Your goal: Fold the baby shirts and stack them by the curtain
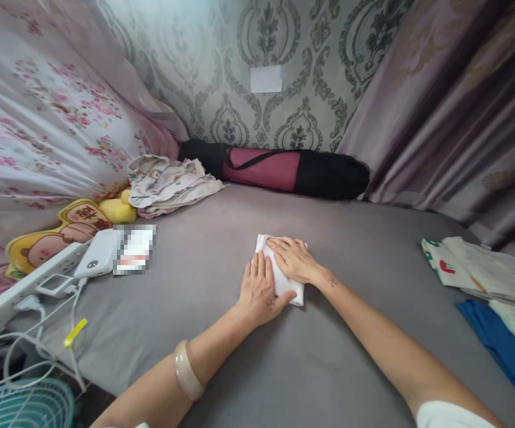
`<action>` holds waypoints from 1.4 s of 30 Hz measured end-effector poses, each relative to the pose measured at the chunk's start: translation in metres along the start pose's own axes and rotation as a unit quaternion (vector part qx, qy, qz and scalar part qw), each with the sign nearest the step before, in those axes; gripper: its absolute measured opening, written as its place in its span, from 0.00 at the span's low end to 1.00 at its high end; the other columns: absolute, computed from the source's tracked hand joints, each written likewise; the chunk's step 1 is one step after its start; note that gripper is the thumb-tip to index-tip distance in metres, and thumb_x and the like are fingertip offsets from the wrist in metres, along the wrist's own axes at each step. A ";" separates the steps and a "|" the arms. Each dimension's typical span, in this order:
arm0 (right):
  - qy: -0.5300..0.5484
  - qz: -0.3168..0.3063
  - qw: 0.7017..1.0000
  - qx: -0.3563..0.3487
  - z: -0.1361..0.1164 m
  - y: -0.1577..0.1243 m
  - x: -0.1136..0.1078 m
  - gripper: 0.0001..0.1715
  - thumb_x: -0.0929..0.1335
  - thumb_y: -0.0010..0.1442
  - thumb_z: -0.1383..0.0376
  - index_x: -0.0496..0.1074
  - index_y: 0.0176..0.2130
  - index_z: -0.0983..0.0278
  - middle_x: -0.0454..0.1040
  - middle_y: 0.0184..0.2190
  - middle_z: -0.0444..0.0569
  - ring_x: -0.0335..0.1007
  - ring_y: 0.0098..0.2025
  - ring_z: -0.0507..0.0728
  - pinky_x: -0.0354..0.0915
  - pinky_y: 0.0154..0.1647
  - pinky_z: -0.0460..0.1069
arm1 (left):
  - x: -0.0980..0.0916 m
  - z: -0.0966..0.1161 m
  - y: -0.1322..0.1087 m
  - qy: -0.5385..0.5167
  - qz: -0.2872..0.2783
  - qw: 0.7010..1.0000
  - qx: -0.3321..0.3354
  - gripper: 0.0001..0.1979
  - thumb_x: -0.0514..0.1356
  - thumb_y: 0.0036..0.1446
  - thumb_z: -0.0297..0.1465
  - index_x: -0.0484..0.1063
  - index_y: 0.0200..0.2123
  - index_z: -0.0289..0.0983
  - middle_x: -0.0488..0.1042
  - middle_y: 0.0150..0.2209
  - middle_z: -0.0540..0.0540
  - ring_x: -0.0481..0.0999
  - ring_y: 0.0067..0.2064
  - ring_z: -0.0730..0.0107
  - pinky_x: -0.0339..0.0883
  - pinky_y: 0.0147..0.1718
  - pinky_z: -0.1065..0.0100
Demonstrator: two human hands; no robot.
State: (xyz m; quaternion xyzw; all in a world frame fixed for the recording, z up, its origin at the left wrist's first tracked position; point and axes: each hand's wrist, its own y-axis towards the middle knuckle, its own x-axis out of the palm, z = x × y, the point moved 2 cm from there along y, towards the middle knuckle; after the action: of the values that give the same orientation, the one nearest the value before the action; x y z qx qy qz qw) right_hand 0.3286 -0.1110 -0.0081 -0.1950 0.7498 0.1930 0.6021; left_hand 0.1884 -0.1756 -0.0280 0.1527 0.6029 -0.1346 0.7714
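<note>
pressing a folded white cloth [283, 279] flat, mid-bed on the grey sheet [350, 238]. your left hand [261, 289] lies flat on its near edge, fingers together; your right hand [295, 259] is spread over the top. folding looks about done. other cloths [475, 267] lie well right.

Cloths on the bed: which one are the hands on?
The small plain white cloth mid-bed, under left hand and right hand; patterned pile and blue cloth lie apart.
</note>
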 end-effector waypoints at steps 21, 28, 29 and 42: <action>0.050 0.090 0.978 0.183 -0.021 -0.027 0.020 0.33 0.53 0.65 0.64 0.55 0.66 0.73 0.49 0.69 0.58 0.39 0.71 0.61 0.39 0.69 0.62 | -0.012 -0.024 0.047 0.001 0.037 0.997 0.073 0.25 0.42 0.65 0.31 0.58 0.63 0.32 0.55 0.67 0.36 0.49 0.69 0.54 0.42 0.65 0.47; -0.008 0.109 0.980 0.166 -0.030 -0.032 0.025 0.34 0.52 0.68 0.59 0.57 0.65 0.74 0.50 0.68 0.59 0.40 0.70 0.63 0.37 0.69 0.61 | 0.003 -0.034 0.049 -0.037 0.011 0.997 0.059 0.28 0.40 0.66 0.34 0.56 0.64 0.26 0.51 0.68 0.34 0.46 0.69 0.55 0.47 0.65 0.53; -0.012 0.110 0.980 0.163 -0.030 -0.035 0.025 0.34 0.52 0.68 0.58 0.57 0.65 0.75 0.50 0.68 0.60 0.41 0.70 0.63 0.38 0.69 0.61 | 0.003 -0.035 0.049 -0.042 0.011 0.997 0.063 0.28 0.40 0.66 0.34 0.56 0.64 0.25 0.51 0.68 0.34 0.46 0.69 0.55 0.48 0.65 0.52; 0.022 0.093 0.982 0.162 -0.032 -0.034 -0.005 0.37 0.48 0.69 0.55 0.48 0.68 0.72 0.43 0.70 0.56 0.33 0.71 0.60 0.35 0.69 0.61 | -0.017 -0.054 0.047 -0.335 0.122 0.933 -0.049 0.24 0.42 0.67 0.37 0.66 0.58 0.34 0.65 0.62 0.40 0.62 0.64 0.64 0.53 0.63 0.60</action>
State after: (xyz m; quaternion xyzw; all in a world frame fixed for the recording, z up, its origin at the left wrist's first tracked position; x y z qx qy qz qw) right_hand 0.3206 -0.1565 0.0010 -0.0284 0.7990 0.1202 0.5885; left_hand 0.1552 -0.1105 -0.0207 0.1334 0.2918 -0.0530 0.9456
